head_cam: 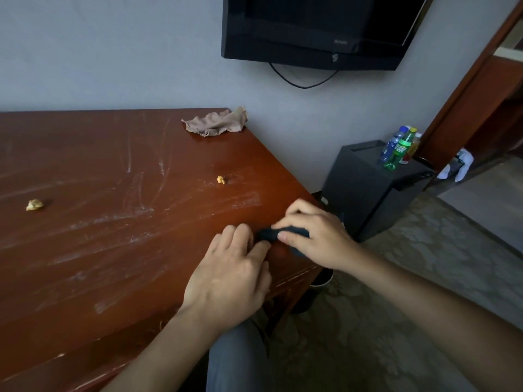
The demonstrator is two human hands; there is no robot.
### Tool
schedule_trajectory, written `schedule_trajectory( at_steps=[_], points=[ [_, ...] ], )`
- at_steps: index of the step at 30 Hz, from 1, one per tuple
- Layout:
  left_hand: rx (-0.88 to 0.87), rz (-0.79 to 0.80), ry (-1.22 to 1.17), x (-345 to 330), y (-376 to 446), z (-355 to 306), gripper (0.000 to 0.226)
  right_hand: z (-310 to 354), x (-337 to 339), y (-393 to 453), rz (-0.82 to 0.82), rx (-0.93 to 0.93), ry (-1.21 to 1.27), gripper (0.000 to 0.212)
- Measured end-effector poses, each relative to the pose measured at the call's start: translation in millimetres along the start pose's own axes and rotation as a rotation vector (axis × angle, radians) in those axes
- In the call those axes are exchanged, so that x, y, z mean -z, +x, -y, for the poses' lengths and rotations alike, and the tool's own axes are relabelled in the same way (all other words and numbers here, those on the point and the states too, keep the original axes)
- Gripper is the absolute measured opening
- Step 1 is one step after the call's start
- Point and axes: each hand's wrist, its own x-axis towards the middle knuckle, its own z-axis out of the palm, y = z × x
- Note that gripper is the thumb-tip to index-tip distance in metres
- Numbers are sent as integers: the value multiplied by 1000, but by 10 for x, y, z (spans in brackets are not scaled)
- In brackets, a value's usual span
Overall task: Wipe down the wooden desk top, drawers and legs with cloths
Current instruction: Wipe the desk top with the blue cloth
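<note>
From the head camera, a glossy reddish-brown wooden desk top (113, 222) fills the left and centre, its surface streaked with pale dusty smears, and its right front corner lies under the two hands. The right hand (314, 236) has its fingers and thumb curled round a small dark, nearly black cloth (271, 233), bunched into a roll and lying on the desk close to the right edge. The left hand (232, 273) rests palm down just beside it, fingers bent, with the fingertips touching the left end of the dark cloth; whether they pinch it or only press on it cannot be told. A crumpled beige cloth (216, 123) lies at the far right corner of the desk, against the grey wall (113, 52) and well apart from the hands. Two small yellowish crumpled scraps sit on the wood: one (221, 180) between the beige cloth and the hands, another (34, 205) far to the left. Above the desk a black flat television (311, 26) hangs on the wall with a cable (302, 83) looping beneath it. To the right of the desk stands a black box-shaped cabinet (368, 182) carrying several plastic drink bottles (399, 148), blue and green among them. Patterned carpet (410, 278) covers the floor.
</note>
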Motion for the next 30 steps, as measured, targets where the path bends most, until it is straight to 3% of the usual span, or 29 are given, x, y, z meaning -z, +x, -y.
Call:
schedule_trajectory(
  at_steps=[10,14,18,23,26,30],
  points=[
    [0,29,50,-46,30,5,46,-550,-350,1918,-84,-259,-144,27],
    [2,34,49,-43,12,2,46,-455,-356,1743,-129,-234,-95,25],
    [18,57,16,-34,10,17,47,-165,-305,943,-122,-128,-4,28],
    [61,83,-116,40,46,7,38,175,-174,57,-79,107,124,28],
    [92,70,-170,63,38,5,36,73,-190,346,-51,48,83,32],
    [62,31,-149,57,-17,11,30,-207,-372,1208,-154,-119,-42,23]
  ],
)
